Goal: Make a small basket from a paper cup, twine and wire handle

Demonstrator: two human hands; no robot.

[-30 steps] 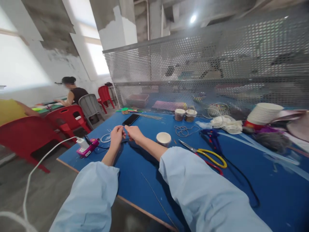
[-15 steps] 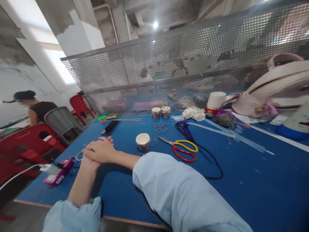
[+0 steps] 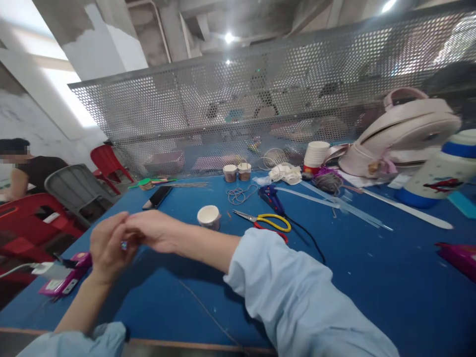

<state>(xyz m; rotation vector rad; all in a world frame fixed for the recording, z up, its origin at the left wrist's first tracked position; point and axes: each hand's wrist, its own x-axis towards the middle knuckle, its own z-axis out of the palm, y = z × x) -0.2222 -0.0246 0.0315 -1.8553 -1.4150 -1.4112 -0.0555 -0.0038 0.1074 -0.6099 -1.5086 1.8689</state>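
**Two hands meet above a blue table, a phone just beyond them**

A black phone point(image 3: 159, 196) lies flat on the blue table point(image 3: 357, 277), just beyond the right hand point(image 3: 150, 229). Its long axis slants away and to the right, the near end toward the knuckles; of the two hands, the right is nearer. The left hand point(image 3: 109, 245) meets it above the table's left part, fingers curled on both. From where I stand I cannot tell whether either grip is closed on anything, because the hands hide what is between them.

Outside the left hand sits a pink power strip point(image 3: 79, 273), also slanting away and right; whether they touch is unclear. A white tub point(image 3: 208, 218) stands beyond the right forearm point(image 3: 208, 251). Right of the tub lie scissors point(image 3: 254, 218) with yellow and red handles, then a blue glue gun point(image 3: 272, 199). A thin wire point(image 3: 206, 311) lies closer to the body. Behind everything rises a metal mesh screen point(image 3: 208, 114); at far left, someone in a dark top point(image 3: 42, 173) sits past a grey chair point(image 3: 76, 184).
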